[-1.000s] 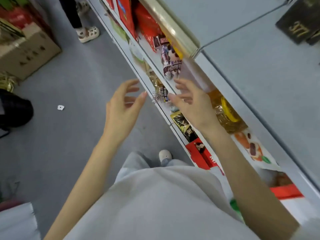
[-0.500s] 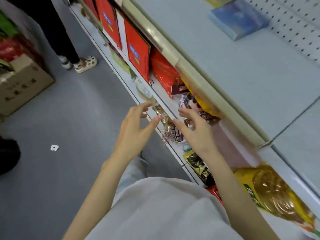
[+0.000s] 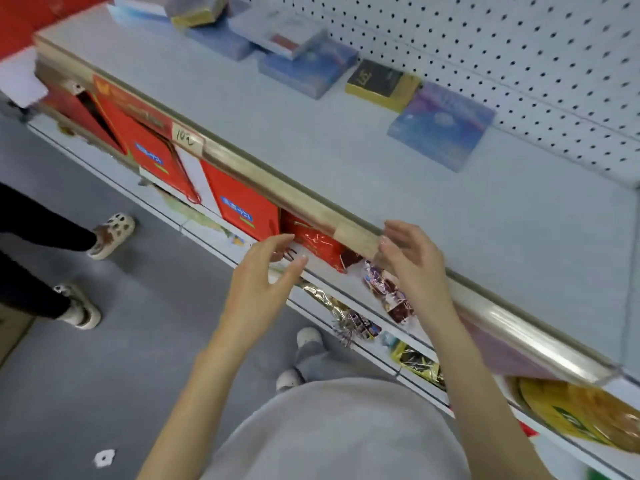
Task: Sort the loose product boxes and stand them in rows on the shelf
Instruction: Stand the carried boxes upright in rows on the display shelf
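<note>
Loose product boxes lie flat along the back of the grey shelf point(image 3: 311, 140): a blue-purple box point(image 3: 441, 128) on the right, a black and gold box point(image 3: 379, 84) beside it, a blue box point(image 3: 304, 69) and a clear-lidded box point(image 3: 280, 32) further left. My left hand point(image 3: 259, 282) hovers with fingers relaxed in front of the shelf's edge and holds nothing. My right hand point(image 3: 414, 261) is raised at the shelf's front rail point(image 3: 311, 206), fingers loosely bent and empty. Both hands are well short of the boxes.
Red cartons point(image 3: 242, 206) and snack packets point(image 3: 388, 292) fill the lower shelves beneath the rail. A yellow oil bottle point(image 3: 581, 417) lies at lower right. Another person's legs and shoes point(image 3: 110, 233) stand on the grey floor at left. A pegboard point(image 3: 519, 46) backs the shelf.
The view has tilted up, so the top shelf and its loose boxes now show. Both empty hands have risen from the lower shelves to the shelf's front rail.
</note>
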Demonstrator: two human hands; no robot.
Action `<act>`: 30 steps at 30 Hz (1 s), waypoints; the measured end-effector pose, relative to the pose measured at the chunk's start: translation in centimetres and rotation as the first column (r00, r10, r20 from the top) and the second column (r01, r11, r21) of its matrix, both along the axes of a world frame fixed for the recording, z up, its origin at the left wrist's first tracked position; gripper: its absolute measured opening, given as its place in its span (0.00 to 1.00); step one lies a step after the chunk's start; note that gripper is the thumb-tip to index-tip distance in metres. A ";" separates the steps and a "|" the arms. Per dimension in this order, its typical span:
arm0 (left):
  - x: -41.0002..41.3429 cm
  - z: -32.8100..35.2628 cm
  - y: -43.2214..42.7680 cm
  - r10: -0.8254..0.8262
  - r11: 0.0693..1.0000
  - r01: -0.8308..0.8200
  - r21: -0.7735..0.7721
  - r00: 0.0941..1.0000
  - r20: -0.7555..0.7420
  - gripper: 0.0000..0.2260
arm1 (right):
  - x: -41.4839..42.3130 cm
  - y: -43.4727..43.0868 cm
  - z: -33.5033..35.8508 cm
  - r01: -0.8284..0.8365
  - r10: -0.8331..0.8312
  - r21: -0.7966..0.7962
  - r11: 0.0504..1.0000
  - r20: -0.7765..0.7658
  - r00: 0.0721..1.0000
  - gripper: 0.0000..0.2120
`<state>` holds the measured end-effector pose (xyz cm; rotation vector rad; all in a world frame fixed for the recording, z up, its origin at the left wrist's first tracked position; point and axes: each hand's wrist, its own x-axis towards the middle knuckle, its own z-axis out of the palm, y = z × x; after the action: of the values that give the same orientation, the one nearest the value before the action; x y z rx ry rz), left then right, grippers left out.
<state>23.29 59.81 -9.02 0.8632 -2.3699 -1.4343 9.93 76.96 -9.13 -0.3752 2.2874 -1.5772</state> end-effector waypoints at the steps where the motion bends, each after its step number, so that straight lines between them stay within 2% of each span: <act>1: -0.8 0.0 -0.6 -0.018 1.000 0.018 -0.007 1.000 -0.003 0.14 | -1.0 -0.5 0.0 0.035 -0.035 0.007 0.999 -0.006 0.999 0.13; 5: -4.1 -0.5 -3.6 -0.069 0.996 0.068 -0.062 0.998 -0.007 0.16 | -6.4 -2.1 0.4 0.213 -0.214 -0.027 0.977 -0.088 0.973 0.10; 7: -5.9 -0.6 -5.1 -0.103 0.991 0.102 -0.081 0.995 -0.001 0.18 | -9.5 -2.3 0.5 0.292 -0.291 -0.014 0.956 -0.157 0.944 0.09; 9: -8.0 -0.5 -6.5 -0.123 0.988 0.122 -0.098 0.992 -0.001 0.16 | -12.5 -2.3 0.5 0.349 -0.337 0.028 0.937 -0.204 0.919 0.10; 11: -10.5 -0.1 -7.6 -0.139 0.984 0.138 -0.113 0.990 0.000 0.14 | -15.4 -2.5 -0.1 0.389 -0.360 0.079 0.918 -0.249 0.899 0.14; 15: -16.2 0.6 -9.1 -0.253 0.949 0.254 -0.188 0.967 0.033 0.19 | -19.8 -3.5 -2.2 0.469 -0.396 0.229 0.853 -0.300 0.868 0.29; 18: -20.8 1.5 -9.7 -0.337 0.896 0.339 -0.286 0.940 0.059 0.21 | -21.1 -4.5 -3.5 0.589 -0.522 0.228 0.775 -0.293 0.801 0.36; 22: -26.7 2.3 -9.7 -0.414 0.836 0.418 -0.355 0.906 0.093 0.22 | -21.9 -5.2 -4.2 0.686 -0.596 0.330 0.649 -0.341 0.727 0.39; 25: -30.8 1.5 -10.0 -0.487 0.778 0.478 -0.408 0.869 0.088 0.23 | -22.2 -5.0 -4.6 0.685 -0.577 0.357 0.635 -0.371 0.728 0.39; 30: -36.3 -1.4 -11.7 -0.588 0.606 0.603 -0.519 0.779 0.218 0.25 | -22.5 -5.0 -4.6 0.683 -0.572 0.341 0.646 -0.377 0.728 0.36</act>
<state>-13.04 48.15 -10.40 -0.1046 -3.0095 -0.7347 -12.56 72.00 -13.69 0.4596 3.1026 -1.1895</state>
